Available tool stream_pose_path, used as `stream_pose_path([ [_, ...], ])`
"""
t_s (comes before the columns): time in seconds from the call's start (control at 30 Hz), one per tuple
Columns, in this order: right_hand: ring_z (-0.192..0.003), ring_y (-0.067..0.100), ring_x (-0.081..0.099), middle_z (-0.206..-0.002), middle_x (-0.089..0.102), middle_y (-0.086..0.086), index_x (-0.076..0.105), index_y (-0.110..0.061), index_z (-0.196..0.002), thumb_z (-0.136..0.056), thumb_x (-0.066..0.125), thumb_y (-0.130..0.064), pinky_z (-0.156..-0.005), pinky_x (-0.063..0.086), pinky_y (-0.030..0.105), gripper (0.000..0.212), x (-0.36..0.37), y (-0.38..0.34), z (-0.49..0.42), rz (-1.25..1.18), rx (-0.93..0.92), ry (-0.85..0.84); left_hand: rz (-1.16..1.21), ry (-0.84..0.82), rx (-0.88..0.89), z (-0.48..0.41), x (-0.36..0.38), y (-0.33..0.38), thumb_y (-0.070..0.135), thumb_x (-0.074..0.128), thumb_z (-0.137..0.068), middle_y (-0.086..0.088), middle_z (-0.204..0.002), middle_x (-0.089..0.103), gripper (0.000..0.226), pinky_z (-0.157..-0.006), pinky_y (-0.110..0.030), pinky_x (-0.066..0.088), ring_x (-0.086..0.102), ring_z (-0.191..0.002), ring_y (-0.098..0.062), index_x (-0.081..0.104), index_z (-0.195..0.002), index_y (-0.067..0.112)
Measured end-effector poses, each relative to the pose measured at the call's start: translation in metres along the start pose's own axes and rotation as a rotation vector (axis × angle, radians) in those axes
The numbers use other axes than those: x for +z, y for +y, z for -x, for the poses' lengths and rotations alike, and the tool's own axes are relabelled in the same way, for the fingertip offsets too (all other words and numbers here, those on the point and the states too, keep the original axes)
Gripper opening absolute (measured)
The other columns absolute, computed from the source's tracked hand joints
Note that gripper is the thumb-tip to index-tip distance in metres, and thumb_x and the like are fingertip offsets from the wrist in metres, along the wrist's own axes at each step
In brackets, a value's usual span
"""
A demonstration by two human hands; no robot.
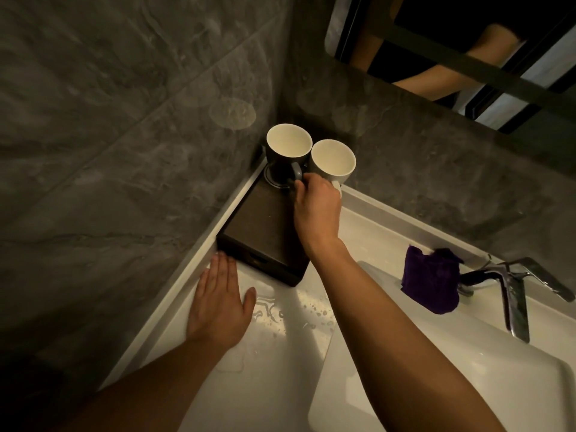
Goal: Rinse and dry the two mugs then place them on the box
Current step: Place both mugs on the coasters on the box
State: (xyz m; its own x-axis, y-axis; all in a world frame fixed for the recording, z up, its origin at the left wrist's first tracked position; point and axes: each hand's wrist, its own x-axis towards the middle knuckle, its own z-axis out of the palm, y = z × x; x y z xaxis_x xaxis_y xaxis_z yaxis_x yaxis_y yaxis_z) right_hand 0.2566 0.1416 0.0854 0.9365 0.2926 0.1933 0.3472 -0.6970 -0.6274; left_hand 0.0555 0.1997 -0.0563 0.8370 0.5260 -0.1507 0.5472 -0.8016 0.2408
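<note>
Gripping the handle of the light mug, my right hand reaches across the dark box, back of the hand up and fingers curled under. Part of that handle shows just past my knuckles. One fingertip lies against the handle of the dark mug.

Both mugs stand upright on the far end of the box, mouths up, pale insides showing. Their rims sit just beside each other: the dark mug deeper in the corner, the light mug to its right. The box lies on the white desk, pushed into the corner where two grey stone-patterned walls meet.

My left hand rests flat on the desk, palm down, fingers straight and holding nothing. Its fingertips are just beside the near left corner of the box and the raised edge along the wall. Water droplets and a thin smear of water lie on the desk between my two forearms.

To the right, a purple cloth hangs over the chrome tap, above the white sink. A mirror on the far wall reflects a bare arm.
</note>
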Motion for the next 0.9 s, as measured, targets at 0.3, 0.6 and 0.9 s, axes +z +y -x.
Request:
stream_pose_path([
  [0.3,-0.085,0.022,0.068,-0.097,0.074,0.008,0.072,-0.008,-0.103,-0.101,0.061,-0.025,-0.078,0.06,0.042,0.02,0.006,-0.011,0.006,-0.009,-0.057,-0.016,0.004,0.016,0.0,0.001,0.001,0.0,0.061,0.017,-0.098,-0.017,-0.173,0.015,0.087,-0.13,-0.043,0.015,0.014,-0.161,-0.027,0.015,-0.165,0.006],
  [0.6,-0.085,0.025,0.069,-0.096,0.073,0.01,0.066,-0.007,-0.101,-0.101,0.061,-0.025,-0.078,0.06,0.043,0.019,0.013,-0.028,0.008,-0.064,-0.075,-0.038,0.008,0.002,-0.011,0.0,0.001,0.0,0.064,0.012,-0.097,-0.015,-0.175,0.009,0.088,-0.131,-0.043,0.015,0.008,-0.162,-0.025,0.008,-0.165,0.008],
  [0.9,-0.085,0.019,0.066,-0.096,0.072,0.005,0.068,-0.012,-0.1,-0.099,0.064,-0.03,-0.072,0.054,0.033,0.018,-0.004,-0.012,0.013,-0.03,-0.068,0.075,0.019,0.015,-0.004,0.0,0.001,-0.001,0.062,0.015,-0.097,-0.016,-0.174,0.014,0.088,-0.131,-0.043,0.016,0.013,-0.162,-0.026,0.012,-0.165,0.007],
])
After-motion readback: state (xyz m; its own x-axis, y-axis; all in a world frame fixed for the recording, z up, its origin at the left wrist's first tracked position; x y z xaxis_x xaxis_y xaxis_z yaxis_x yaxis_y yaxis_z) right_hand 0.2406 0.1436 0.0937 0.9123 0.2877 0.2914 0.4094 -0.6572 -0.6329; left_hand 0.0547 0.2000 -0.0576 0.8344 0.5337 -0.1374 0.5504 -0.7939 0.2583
